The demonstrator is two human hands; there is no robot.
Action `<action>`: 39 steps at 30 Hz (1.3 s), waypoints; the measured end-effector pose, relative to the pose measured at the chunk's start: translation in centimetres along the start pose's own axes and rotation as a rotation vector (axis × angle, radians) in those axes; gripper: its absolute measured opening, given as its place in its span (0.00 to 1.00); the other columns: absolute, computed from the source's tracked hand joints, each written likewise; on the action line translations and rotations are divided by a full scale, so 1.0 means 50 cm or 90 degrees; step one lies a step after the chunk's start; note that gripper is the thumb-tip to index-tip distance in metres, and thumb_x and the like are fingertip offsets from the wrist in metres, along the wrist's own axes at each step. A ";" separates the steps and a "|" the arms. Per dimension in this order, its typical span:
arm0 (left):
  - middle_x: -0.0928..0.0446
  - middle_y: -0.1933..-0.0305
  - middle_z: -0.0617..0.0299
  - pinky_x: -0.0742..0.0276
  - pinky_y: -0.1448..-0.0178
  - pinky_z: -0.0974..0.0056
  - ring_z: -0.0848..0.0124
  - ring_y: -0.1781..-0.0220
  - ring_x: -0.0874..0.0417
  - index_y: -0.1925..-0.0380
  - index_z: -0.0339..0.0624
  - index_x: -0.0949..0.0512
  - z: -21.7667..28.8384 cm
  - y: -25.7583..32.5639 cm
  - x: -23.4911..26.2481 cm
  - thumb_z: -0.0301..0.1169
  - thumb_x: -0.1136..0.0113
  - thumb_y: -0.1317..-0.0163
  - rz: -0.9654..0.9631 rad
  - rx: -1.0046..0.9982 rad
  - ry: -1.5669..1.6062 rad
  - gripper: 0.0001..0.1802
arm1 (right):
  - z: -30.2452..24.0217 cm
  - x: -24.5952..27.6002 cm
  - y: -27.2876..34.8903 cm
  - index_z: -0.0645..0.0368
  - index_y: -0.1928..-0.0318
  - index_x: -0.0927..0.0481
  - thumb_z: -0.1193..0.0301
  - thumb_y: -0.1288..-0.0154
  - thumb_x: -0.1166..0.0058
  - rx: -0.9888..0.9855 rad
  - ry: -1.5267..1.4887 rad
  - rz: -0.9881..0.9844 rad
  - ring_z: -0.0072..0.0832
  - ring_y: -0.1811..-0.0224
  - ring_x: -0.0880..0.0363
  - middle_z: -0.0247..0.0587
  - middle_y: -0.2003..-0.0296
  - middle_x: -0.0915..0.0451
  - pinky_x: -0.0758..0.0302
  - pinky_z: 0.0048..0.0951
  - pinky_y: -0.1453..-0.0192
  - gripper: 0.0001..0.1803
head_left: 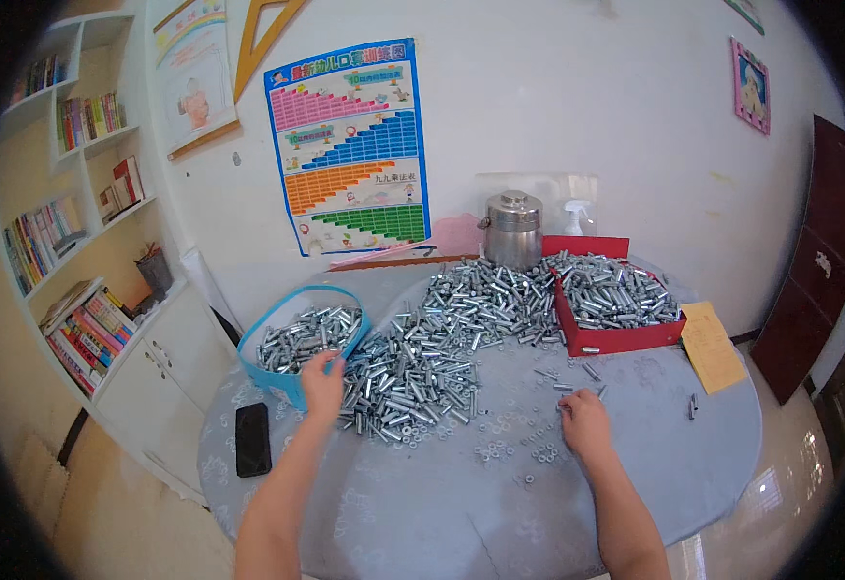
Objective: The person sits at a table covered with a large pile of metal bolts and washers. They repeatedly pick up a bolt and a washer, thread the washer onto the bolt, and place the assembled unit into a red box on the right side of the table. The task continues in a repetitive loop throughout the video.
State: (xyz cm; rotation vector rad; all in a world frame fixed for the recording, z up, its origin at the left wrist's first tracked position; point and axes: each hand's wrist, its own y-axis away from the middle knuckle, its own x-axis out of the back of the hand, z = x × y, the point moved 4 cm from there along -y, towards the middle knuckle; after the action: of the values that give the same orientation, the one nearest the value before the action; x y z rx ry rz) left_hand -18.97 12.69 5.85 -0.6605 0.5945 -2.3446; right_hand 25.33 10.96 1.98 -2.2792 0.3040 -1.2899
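From the head view, I am reaching my left hand (323, 384) over the near rim of the blue basket (277, 377) that is holding silver bolts, fingers curled at the edge where the big pile of bolts (442, 338) is spilling across the round grey table (393, 503); I cannot tell whether it is gripping 1 or just touching. My right hand (585, 421) is resting knuckles-up among the scattered washers (519, 447), fingertips pinching down at something too small to make out. To do this well, I judge I should be picking 1 piece per hand and keeping the washers from rolling off. A red box (616, 338) of bolts is sitting beyond my right hand, a yellow paper sheet (711, 346) beside it, a black phone (252, 439) at my left. A tall rectangular chart (350, 145) with pink, blue, orange and green stepped blocks is hanging on the wall.
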 end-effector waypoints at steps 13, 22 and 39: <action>0.25 0.70 0.58 0.31 0.56 0.59 0.59 0.59 0.28 0.74 0.40 0.22 0.162 0.163 -0.181 0.25 0.40 0.54 -0.414 -0.395 -0.143 0.05 | 0.001 0.003 -0.002 0.57 0.72 0.21 0.76 0.55 0.45 0.033 0.033 0.019 0.40 0.61 0.29 0.43 0.69 0.26 0.31 0.37 0.58 0.06; 0.27 0.70 0.52 0.32 0.56 0.56 0.55 0.61 0.27 0.77 0.36 0.24 0.215 0.225 -0.296 0.37 0.33 0.59 -0.412 -0.258 -0.303 0.16 | 0.009 0.000 -0.002 0.57 0.71 0.21 0.74 0.55 0.44 0.005 0.040 -0.012 0.40 0.59 0.28 0.43 0.67 0.24 0.30 0.38 0.55 0.07; 0.24 0.80 0.58 0.29 0.72 0.67 0.69 0.78 0.24 0.80 0.35 0.24 0.196 0.248 -0.207 0.28 0.35 0.56 -0.285 0.035 -0.049 0.08 | 0.014 -0.066 -0.010 0.61 0.53 0.26 0.69 0.41 0.47 -0.294 -0.739 -0.206 0.22 0.62 0.24 0.35 0.64 0.22 0.26 0.24 0.59 0.16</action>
State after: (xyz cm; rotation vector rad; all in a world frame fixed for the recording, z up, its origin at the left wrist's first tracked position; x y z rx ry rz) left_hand -0.75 8.45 3.37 -0.9309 0.3727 -2.7173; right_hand 24.17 12.99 -0.50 -3.1113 -0.2191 0.1900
